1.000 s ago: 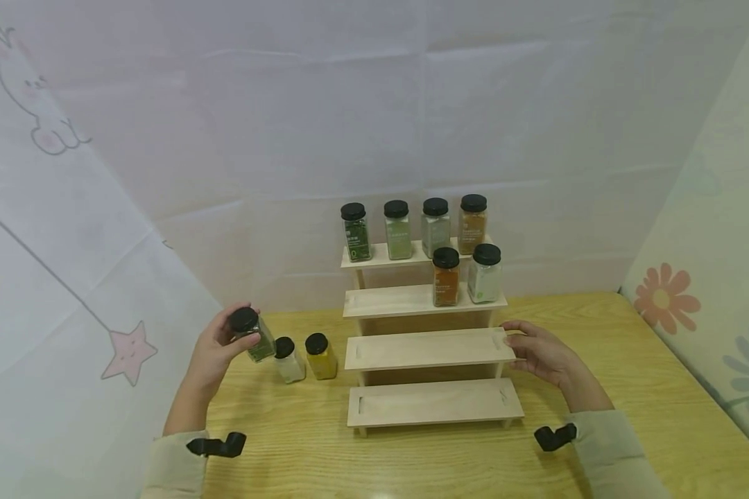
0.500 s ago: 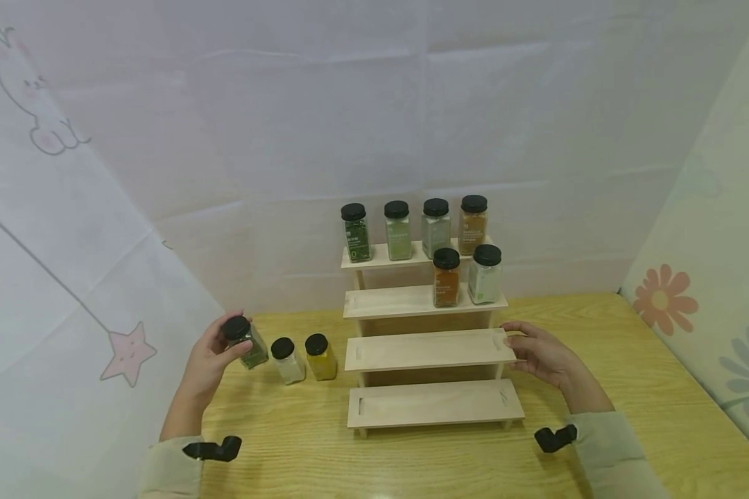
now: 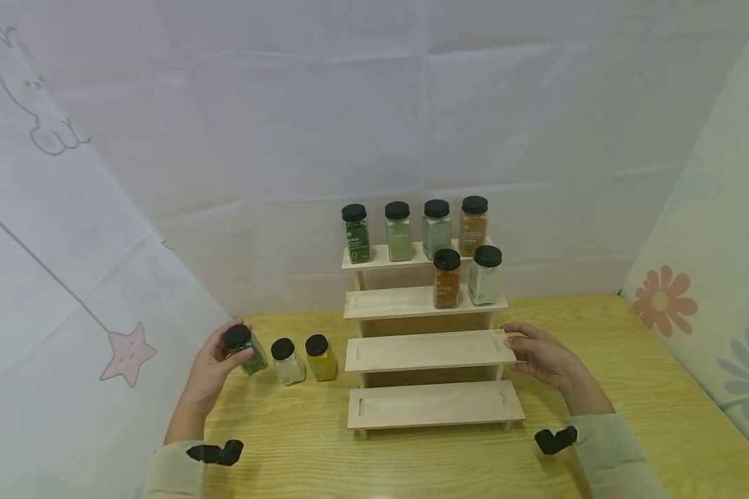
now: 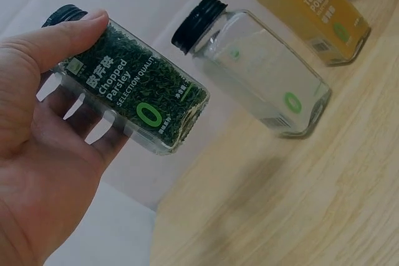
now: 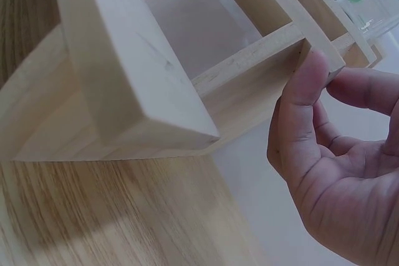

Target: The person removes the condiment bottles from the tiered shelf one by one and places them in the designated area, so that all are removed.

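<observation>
My left hand (image 3: pixel 209 371) grips a jar of chopped parsley (image 4: pixel 140 85) with a black lid, thumb on one side and fingers behind. The jar is tilted, and whether its base touches the table I cannot tell. Just right of it stand a jar of whitish contents (image 3: pixel 289 366) and a yellow turmeric powder jar (image 3: pixel 322 362). My right hand (image 3: pixel 543 353) pinches the right end of the second-lowest step of a wooden tiered rack (image 3: pixel 427 352); in the right wrist view the thumb and fingers (image 5: pixel 308 82) meet at that step's corner.
On the rack's top step stand several spice jars (image 3: pixel 399 235). An orange-red jar (image 3: pixel 446 284) and a pale jar (image 3: pixel 485 281) share the right half of the step below. White patterned sheets (image 3: pixel 287 138) rise behind and beside the wooden table (image 3: pixel 412 464).
The left hand has carried the parsley jar slightly left and down, opening a gap from the whitish jar. My right hand keeps its place on the rack.
</observation>
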`<state>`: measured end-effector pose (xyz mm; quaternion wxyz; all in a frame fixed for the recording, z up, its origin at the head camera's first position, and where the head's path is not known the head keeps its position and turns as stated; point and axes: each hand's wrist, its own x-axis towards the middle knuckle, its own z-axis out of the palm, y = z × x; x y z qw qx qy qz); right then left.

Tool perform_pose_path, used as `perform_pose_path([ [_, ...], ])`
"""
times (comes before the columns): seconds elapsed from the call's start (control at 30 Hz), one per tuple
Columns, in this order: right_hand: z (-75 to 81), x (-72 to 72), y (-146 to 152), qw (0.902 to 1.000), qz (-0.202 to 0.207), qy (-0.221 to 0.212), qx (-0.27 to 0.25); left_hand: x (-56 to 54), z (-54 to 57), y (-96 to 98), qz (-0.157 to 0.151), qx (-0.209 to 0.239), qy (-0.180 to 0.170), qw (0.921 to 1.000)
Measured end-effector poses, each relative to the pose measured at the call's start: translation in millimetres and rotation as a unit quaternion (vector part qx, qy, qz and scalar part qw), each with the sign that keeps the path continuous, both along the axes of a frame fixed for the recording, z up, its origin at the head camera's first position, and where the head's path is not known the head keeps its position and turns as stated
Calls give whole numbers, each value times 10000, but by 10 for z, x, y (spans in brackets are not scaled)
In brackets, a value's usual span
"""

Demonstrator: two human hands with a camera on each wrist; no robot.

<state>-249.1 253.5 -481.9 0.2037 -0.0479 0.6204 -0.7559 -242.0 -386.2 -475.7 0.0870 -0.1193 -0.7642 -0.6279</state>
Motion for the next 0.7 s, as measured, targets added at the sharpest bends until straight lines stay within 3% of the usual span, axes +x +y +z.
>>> perform_pose_path([
  [0.17,2,6,-2,10000,25,29,-46,-12,-82,-23,-37,13,-73,10000],
  [0.37,3,15,4,9999,43,17,-95,-25,-180,-42,-29,-286,-254,9993],
  [0.7,1,24,2,9999,64,12,-133,-33,-261,-67,-139,-261,-302,9991],
])
